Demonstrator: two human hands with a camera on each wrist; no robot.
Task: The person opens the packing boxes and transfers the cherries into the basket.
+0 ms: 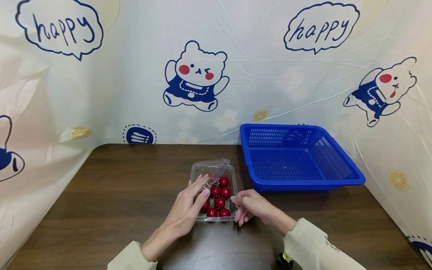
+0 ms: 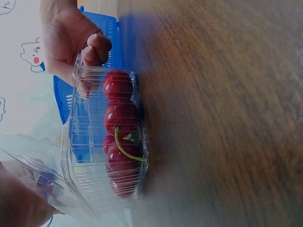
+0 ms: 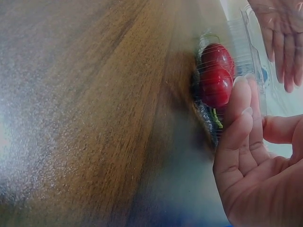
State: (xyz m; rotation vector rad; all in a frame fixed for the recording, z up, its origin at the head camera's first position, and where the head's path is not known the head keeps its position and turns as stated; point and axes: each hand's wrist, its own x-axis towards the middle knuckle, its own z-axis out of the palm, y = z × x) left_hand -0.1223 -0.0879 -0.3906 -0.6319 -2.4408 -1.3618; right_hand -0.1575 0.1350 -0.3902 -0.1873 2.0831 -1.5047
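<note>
A clear plastic clamshell box (image 1: 216, 219) of dark red cherries (image 1: 219, 203) sits on the brown table. Its transparent lid (image 1: 221, 164) is raised at a slant over the left part of the box. My left hand (image 1: 187, 204) touches the lid, its fingers extended; the right wrist view shows these left fingers (image 3: 289, 52) straight behind the plastic. My right hand (image 1: 252, 205) pinches the box's right wall near the front corner between thumb and curled fingers. Through the side wall in the left wrist view, cherries (image 2: 120, 116) lie in a row, one with a green stem.
A blue perforated plastic basket (image 1: 307, 183) stands at the back right of the table (image 1: 128, 187). Behind and beside the table hangs a pale cloth (image 1: 141, 75) printed with bears. Near my right sleeve lies a small black and yellow item (image 1: 285, 261), partly cut off.
</note>
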